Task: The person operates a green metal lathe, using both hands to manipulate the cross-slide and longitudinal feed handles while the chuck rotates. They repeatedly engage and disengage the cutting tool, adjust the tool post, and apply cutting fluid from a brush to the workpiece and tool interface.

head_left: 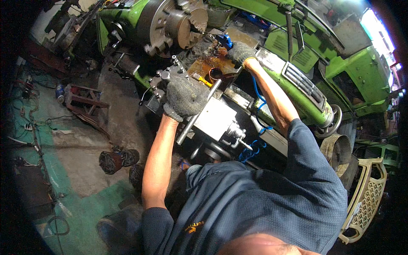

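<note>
A worn concrete floor (80, 144) with patches of green paint fills the frame from seven to ten o'clock, strewn with cables and a small can. A big green lathe (306, 63) spans the top from eleven to three o'clock, its round steel chuck (170, 21) at twelve. Just below the chuck sits the tool post (163, 78), with a rusty, oil-stained tray (212, 68) beside it at one o'clock. A cream plastic crate (367, 199) stands at four o'clock. The person's left hand (185, 97), in a grey knit glove, is clenched around a long steel handle (197, 114) that slants from the tool post down toward six o'clock; the hand sits at the handle's upper end. The right hand (240, 53), gloved too, rests at one o'clock beside a blue part (225, 41); whether it grips anything cannot be told.
</note>
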Demonstrator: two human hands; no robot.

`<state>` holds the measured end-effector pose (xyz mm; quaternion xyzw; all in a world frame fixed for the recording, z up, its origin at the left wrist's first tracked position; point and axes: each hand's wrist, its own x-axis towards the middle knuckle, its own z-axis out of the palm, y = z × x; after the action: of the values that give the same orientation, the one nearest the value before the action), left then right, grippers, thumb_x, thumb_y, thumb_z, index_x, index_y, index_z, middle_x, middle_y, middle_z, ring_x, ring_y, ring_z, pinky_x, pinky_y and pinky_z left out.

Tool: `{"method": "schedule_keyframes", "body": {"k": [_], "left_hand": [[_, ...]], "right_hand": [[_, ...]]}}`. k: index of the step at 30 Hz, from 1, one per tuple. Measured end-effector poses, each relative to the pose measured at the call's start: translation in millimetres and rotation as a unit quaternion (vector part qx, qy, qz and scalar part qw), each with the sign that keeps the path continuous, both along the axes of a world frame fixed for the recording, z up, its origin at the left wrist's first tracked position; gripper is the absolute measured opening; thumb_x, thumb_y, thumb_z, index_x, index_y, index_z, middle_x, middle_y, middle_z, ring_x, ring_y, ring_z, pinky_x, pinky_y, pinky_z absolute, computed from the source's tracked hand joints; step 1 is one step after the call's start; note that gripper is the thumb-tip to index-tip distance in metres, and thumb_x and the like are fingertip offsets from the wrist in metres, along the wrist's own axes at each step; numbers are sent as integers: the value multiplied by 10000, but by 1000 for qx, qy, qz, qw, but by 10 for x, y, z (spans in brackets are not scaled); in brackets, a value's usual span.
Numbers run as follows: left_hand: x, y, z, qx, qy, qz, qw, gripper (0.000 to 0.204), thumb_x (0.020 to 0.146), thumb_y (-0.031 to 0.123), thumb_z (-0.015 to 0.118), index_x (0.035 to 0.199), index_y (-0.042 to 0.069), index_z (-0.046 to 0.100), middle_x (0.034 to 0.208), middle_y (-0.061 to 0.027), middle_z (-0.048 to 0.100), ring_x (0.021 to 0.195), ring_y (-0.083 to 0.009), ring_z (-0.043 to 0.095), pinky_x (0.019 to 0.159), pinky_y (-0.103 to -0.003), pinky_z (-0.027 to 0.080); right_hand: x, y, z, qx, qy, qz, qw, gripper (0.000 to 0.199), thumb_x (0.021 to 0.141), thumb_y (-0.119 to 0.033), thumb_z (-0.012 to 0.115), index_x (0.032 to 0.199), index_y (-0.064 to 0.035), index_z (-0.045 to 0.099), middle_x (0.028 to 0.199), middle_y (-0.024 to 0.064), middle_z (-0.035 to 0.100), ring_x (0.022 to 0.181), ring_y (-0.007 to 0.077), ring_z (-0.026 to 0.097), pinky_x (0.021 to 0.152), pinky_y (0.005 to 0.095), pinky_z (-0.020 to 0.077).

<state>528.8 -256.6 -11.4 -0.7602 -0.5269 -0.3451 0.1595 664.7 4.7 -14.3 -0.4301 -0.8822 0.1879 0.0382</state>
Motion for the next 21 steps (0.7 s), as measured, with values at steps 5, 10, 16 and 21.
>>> {"method": "schedule_keyframes", "body": {"k": [5,10,16,21], "left_hand": [[-21,-144,-53,-28,-15,45,999,245,745,308,741,636,109,649,612,-84,599,590,-304,580,579,-441,444],[0,-96,-26,-20,-30,18,999,238,746,291,746,632,104,656,617,-80,609,596,-297,589,589,-428,458],[-18,-106,-40,-22,-7,27,999,241,750,282,740,623,98,650,618,-95,617,583,-295,595,558,-436,438],[24,-30,-2,-9,-35,-4,999,265,742,290,739,599,101,619,594,-97,586,567,-308,563,551,-445,416]], "right_hand": [[-108,-149,5,-130,44,-9,990,381,832,-351,650,1008,-20,719,970,243,712,895,412,697,792,483,538],[-79,63,-260,-34,59,4,998,406,817,-373,648,1002,-21,727,982,261,702,907,414,694,805,485,533],[-183,169,-399,16,36,1,999,370,790,-350,707,928,-9,744,847,194,724,788,329,721,717,444,555],[-86,235,-371,5,46,-16,999,405,744,-349,750,957,-4,736,858,196,735,798,321,733,741,424,565]]}}
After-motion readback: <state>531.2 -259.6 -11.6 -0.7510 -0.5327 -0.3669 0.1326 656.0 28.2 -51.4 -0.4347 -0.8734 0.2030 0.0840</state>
